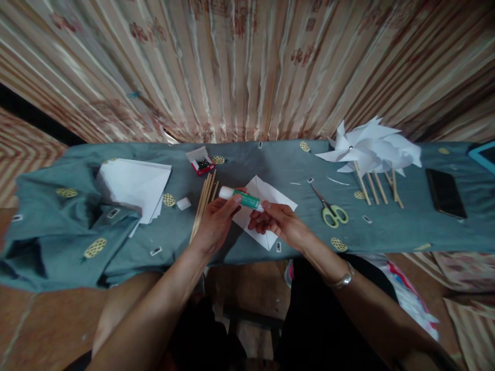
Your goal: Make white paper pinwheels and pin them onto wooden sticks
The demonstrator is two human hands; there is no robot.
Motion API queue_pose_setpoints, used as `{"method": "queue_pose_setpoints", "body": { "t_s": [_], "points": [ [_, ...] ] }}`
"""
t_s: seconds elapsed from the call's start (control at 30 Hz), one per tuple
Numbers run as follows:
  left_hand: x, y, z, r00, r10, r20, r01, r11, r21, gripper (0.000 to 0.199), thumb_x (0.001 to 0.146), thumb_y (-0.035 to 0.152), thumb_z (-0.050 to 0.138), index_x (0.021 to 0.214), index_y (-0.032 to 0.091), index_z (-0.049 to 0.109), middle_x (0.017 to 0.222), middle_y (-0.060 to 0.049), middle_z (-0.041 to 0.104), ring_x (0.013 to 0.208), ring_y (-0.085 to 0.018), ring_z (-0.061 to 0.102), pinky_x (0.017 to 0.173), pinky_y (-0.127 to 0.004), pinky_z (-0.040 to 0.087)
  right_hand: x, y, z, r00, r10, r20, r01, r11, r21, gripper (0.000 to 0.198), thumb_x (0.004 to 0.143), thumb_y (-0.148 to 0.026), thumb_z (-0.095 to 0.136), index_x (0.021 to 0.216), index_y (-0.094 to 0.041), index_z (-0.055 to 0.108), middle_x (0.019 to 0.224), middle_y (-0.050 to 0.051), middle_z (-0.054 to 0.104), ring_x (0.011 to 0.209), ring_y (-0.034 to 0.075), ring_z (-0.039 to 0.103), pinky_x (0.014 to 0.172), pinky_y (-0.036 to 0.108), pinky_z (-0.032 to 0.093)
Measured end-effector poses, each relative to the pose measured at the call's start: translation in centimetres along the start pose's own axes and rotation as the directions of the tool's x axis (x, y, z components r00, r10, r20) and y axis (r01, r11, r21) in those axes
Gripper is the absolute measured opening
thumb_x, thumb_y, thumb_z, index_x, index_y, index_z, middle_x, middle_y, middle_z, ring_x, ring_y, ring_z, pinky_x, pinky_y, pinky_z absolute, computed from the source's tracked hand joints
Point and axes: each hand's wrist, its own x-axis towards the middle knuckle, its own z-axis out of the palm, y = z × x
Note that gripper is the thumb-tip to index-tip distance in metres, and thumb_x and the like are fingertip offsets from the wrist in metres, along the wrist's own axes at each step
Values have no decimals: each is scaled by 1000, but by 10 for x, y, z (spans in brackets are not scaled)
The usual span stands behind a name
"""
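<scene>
My left hand (217, 219) is closed around a green-and-white glue stick (246, 199), thumb along its side. At the stick's right end, the fingertips of my right hand (279, 220) pinch it. Beneath both hands lies a white paper square (281, 195) with crease lines, partly covered by them. Thin wooden sticks (203, 198) rest just left of the paper. A small white block-like piece (183, 203) sits farther left; its kind is unclear.
Folded white sheets (133, 180) lie at left, near an open red box (201, 164) of small dark items. Right of the paper are green-handled scissors (333, 214), white paper pinwheels (367, 147) on sticks, and a black phone (446, 193). A patterned curtain (247, 72) hangs behind the cloth-covered table (270, 157).
</scene>
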Motion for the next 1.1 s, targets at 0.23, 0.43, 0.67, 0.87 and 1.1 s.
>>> {"method": "queue_pose_setpoints", "body": {
  "t_s": [0.23, 0.43, 0.67, 0.87, 1.1],
  "points": [
    [0, -6, -4, 999, 16, 30, -17, 999, 39, 35, 67, 45, 85, 89, 19, 78, 81, -2, 73, 81, -15, 63, 85, -32, 46, 2, -2, 0, 998, -55, 7, 55, 998, 34, 45, 69, -56, 81, 84, -14, 73, 77, 8, 77, 59, 11, 65, 57, 23, 51],
    [-2, -13, 2, 997, 29, 74, -37, 993, 113, 34, 69, 41, 84, 94, 20, 78, 89, -4, 75, 85, -19, 66, 90, -36, 48, 6, 4, -3, 999, -20, -36, 28, 969, 247, 35, 62, -32, 90, 90, -19, 74, 77, 0, 74, 67, 9, 65, 66, 20, 54],
    [-3, -24, -12, 924, 246, 293, -382, 627, 679, 48, 84, 35, 69, 129, 21, 62, 136, -14, 61, 124, -30, 54, 106, -49, 41, 1, -22, -32, 967, -99, -235, 154, 962, 227, 14, 74, -30, 77, 80, -21, 70, 75, 0, 72, 65, 11, 63, 65, 23, 56],
    [-8, -47, -22, 786, 122, 607, -613, 23, 790, 49, 91, 44, 60, 136, 24, 56, 157, -17, 36, 148, -38, 24, 116, -62, 21, -1, -25, -50, 920, -143, -365, 168, 985, 38, 33, 64, -44, 86, 74, -18, 68, 66, -1, 70, 54, 7, 61, 48, 15, 49],
    [-8, -58, -25, 788, 41, 615, -611, -70, 788, 53, 86, 46, 68, 134, 28, 56, 158, -15, 36, 149, -40, 22, 116, -65, 19, 4, -13, -54, 879, -240, -412, 167, 965, -204, 41, 62, -51, 86, 79, -19, 66, 65, -3, 69, 55, 8, 62, 52, 18, 50]
  ]
}}
